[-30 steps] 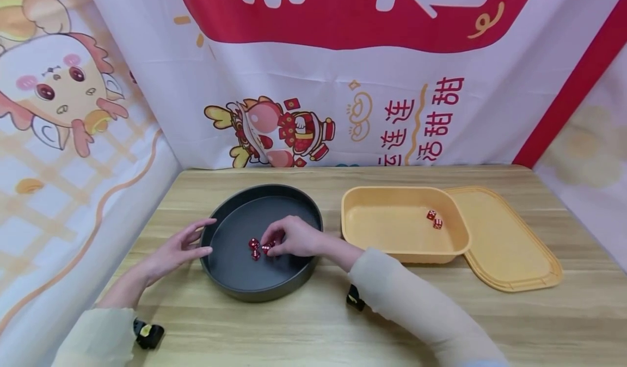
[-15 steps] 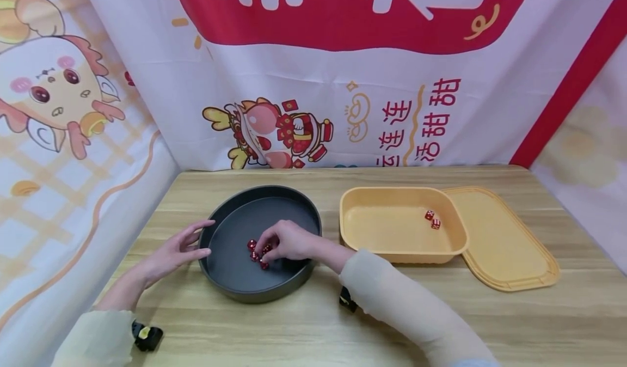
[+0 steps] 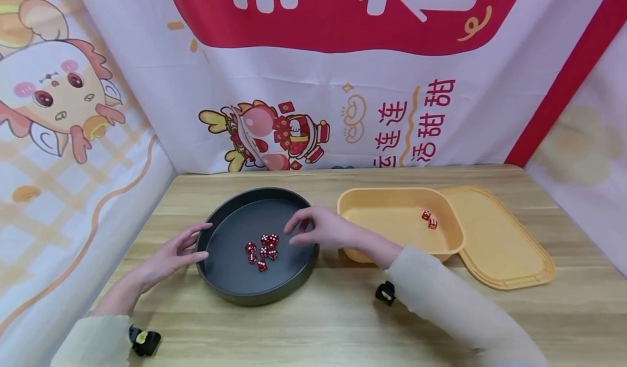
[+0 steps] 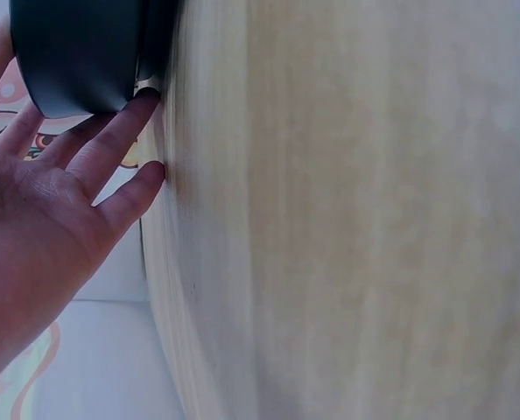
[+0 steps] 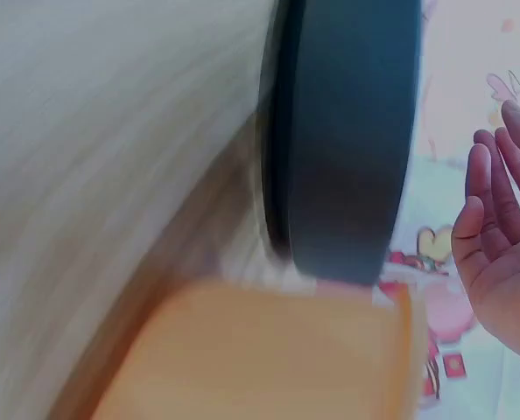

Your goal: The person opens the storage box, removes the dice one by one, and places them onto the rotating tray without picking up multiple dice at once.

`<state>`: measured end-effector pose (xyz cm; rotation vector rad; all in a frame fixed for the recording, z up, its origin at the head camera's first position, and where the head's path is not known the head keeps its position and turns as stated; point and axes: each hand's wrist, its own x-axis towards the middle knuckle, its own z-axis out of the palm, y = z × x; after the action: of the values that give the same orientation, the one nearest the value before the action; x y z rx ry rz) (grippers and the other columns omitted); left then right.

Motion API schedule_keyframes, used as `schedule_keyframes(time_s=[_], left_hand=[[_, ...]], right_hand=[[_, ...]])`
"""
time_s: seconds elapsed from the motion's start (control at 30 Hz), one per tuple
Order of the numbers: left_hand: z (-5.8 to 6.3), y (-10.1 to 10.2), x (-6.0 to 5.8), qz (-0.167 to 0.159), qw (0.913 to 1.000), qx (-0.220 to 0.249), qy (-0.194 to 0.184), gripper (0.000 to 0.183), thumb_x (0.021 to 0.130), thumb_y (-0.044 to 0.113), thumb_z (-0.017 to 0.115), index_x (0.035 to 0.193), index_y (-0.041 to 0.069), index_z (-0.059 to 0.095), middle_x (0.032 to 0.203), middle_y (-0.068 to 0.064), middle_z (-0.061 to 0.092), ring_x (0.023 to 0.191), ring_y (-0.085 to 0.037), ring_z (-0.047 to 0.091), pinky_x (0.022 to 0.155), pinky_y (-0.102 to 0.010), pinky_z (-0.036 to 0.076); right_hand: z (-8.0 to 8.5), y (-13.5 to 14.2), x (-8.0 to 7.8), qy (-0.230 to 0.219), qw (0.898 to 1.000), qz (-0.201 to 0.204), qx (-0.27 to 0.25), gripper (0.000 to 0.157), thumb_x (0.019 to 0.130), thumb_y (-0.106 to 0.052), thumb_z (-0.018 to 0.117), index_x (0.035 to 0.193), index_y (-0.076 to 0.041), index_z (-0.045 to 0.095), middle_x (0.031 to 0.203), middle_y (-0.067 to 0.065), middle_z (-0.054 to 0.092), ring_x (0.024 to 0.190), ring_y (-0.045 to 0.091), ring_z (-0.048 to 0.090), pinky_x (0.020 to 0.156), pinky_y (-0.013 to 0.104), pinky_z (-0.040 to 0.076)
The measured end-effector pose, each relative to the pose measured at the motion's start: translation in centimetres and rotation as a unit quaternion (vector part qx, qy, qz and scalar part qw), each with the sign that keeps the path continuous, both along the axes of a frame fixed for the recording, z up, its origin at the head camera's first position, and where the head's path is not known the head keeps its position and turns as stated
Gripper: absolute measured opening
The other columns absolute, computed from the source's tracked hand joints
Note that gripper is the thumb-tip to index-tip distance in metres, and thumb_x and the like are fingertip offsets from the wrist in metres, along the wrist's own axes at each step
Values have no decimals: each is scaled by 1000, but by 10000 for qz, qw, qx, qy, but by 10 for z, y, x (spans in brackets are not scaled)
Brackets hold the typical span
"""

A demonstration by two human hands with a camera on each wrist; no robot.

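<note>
A round dark grey pan (image 3: 232,277) stands on the wooden table, with several red dice (image 3: 264,252) grouped on its floor. My left hand (image 3: 168,255) is at the pan's left side, fingers spread and touching its wall; the left wrist view shows the fingertips (image 4: 144,98) against the pan's outside. Over the right rim hovers my right hand (image 3: 325,228), fingers loosely bent, with nothing seen between thumb and fingers. In the right wrist view that hand (image 5: 509,254) is raised above the pan's wall (image 5: 352,140).
To the right of the pan stands a yellow-orange rectangular container (image 3: 377,228), with two red dice (image 3: 429,220) inside. Its matching lid (image 3: 504,242) lies on the table at the container's right side. A printed cloth (image 3: 274,73) hangs behind the table.
My right hand has lifted away from the dice and moved right to the pan's rim. The dice in the pan are spread differently and fully visible. The left hand has stayed put.
</note>
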<state>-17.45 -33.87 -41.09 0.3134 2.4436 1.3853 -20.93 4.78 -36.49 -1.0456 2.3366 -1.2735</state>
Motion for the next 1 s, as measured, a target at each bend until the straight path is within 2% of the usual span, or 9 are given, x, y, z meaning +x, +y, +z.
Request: schedule_keyframes(time_s=[0.13,0.3,0.57,0.7,0.93,1.0], left_hand=[[-1,0,0,-26,10000,17,57,67,96,17,62,152,12,26,156,-31,10,139,-54,9,104,-67,22],[-1,0,0,-49,10000,-6,78,67,96,17,62,153,12,25,155,-32,9,138,-56,8,104,-67,21],[-1,0,-1,-84,9999,-26,54,68,97,17,61,153,12,24,155,-33,7,138,-56,8,104,-67,23],[-1,1,0,-73,10000,-44,50,68,97,18,61,153,12,23,155,-33,7,138,-56,8,103,-67,23],[0,1,-1,-94,9999,-1,49,67,97,17,61,153,12,24,155,-33,8,138,-56,9,103,-66,24],[0,1,-1,-81,10000,4,33,67,97,17,62,153,12,24,155,-33,8,138,-56,9,104,-66,24]], right_hand=[[2,31,3,207,9994,-110,-242,17,86,-12,75,103,-9,73,96,4,68,81,15,60,70,37,52],[3,69,6,428,9979,-397,-281,15,86,-11,75,101,-11,73,98,1,68,82,14,62,68,36,53],[8,121,15,645,9903,-1218,-184,24,86,-12,75,107,-2,70,101,10,69,87,17,61,73,32,52],[2,147,17,905,9835,-1560,-107,26,85,-11,76,108,-1,69,102,11,69,88,18,62,74,32,52],[-13,197,13,1692,9690,-1720,525,30,80,-9,80,107,-2,69,100,9,69,85,22,64,70,39,53],[-14,209,11,1749,9667,-1703,765,31,79,-9,81,106,-2,69,96,8,69,84,24,63,71,42,53]])
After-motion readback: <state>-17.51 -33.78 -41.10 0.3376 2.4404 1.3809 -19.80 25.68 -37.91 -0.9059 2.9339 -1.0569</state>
